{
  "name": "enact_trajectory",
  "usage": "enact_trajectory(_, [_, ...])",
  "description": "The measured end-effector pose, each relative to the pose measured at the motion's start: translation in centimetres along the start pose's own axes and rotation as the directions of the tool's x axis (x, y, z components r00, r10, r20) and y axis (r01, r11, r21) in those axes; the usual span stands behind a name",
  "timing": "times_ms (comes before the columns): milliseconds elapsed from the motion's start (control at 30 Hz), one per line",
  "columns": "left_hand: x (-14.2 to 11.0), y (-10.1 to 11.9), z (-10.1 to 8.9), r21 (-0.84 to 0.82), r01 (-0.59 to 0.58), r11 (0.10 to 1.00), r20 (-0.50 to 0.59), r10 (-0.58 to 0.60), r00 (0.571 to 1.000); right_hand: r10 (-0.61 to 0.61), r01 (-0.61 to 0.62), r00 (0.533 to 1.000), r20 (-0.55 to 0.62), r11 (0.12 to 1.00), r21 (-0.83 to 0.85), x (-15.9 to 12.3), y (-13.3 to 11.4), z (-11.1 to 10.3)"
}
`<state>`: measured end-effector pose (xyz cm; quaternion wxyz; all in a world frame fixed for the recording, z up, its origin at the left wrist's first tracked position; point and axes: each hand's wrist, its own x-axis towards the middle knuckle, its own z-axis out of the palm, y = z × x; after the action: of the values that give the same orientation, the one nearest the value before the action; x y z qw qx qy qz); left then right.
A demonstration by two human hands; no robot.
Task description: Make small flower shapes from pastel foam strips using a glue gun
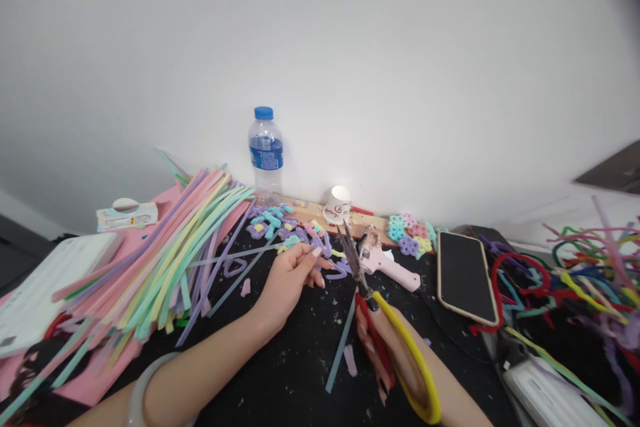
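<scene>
My left hand point(293, 273) is closed in a pinch at the middle of the table, thumb and fingertips together on a short bent purple pipe cleaner point(327, 245). My right hand point(383, 333) grips a pair of scissors point(415, 360) with one yellow and one red handle. Their blades point up and away, slightly apart, just right of the pipe cleaner. A pink glue gun point(395, 270) lies right beside the blades. Behind my left hand is a pile of small pastel pipe-cleaner flowers point(273, 219), and glue sticks point(341, 347) lie on the black cloth.
On the left lies a large bundle of pastel pipe cleaners point(165, 247). A water bottle point(266, 153) and a paper cup point(338, 205) stand by the wall. More flowers point(409, 245), a phone point(466, 277) and a tangle of bright pipe cleaners point(595, 273) are on the right.
</scene>
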<state>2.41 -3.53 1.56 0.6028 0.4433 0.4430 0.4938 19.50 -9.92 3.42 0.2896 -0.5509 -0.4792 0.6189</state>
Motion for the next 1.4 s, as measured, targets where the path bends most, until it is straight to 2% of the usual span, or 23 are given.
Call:
enact_trajectory(67, [0.0, 0.0, -0.1, -0.005, -0.01, 1.0, -0.01, 0.01, 1.0, -0.097, 0.089, 0.994, -0.046, 0.985, -0.149, -0.1, -0.6, -0.3])
enact_trajectory(133, [0.0, -0.1, -0.2, -0.013, -0.032, 0.999, -0.018, 0.032, 0.999, -0.178, 0.133, 0.978, -0.108, 0.933, -0.333, -0.1, -1.1, -0.5])
enact_trajectory(267, [0.0, -0.3, -0.3, -0.091, -0.039, 0.995, -0.026, 0.036, 0.999, -0.274, 0.11, 0.945, -0.178, 0.78, -0.616, 0.0, -1.2, -0.7])
enact_trajectory(433, [0.2, -0.3, -0.2, -0.27, -0.038, 0.962, -0.065, 0.022, 0.998, -0.318, 0.035, 0.928, -0.195, 0.595, -0.803, 0.0, -0.7, -0.5])
enact_trajectory(567, [0.1, -0.3, -0.3, -0.24, -0.08, 0.968, -0.085, 0.061, 0.995, -0.317, 0.014, 0.932, -0.175, 0.515, -0.857, -0.1, -0.8, -0.3])
enact_trajectory(733, [-0.2, -0.1, -0.2, -0.003, -0.131, 0.991, -0.061, 0.13, 0.99, -0.333, 0.028, 0.93, -0.159, 0.494, -0.869, 0.0, -0.7, 0.0])
enact_trajectory(933, [-1.4, 0.5, 0.5, 0.224, -0.18, 0.958, 0.017, 0.18, 0.983, -0.344, 0.036, 0.925, -0.164, 0.507, -0.861, 0.2, -0.3, 0.0])
enact_trajectory(1133, [-2.2, 0.5, 0.7, 0.292, -0.16, 0.943, 0.096, 0.137, 0.986, -0.356, 0.05, 0.921, -0.158, 0.51, -0.859, 0.3, -0.3, 0.2])
enact_trajectory(1400, [-2.6, 0.6, 0.8, 0.292, -0.159, 0.943, 0.118, 0.13, 0.984, -0.375, 0.04, 0.91, -0.177, 0.503, -0.863, 0.3, -0.2, 0.2])
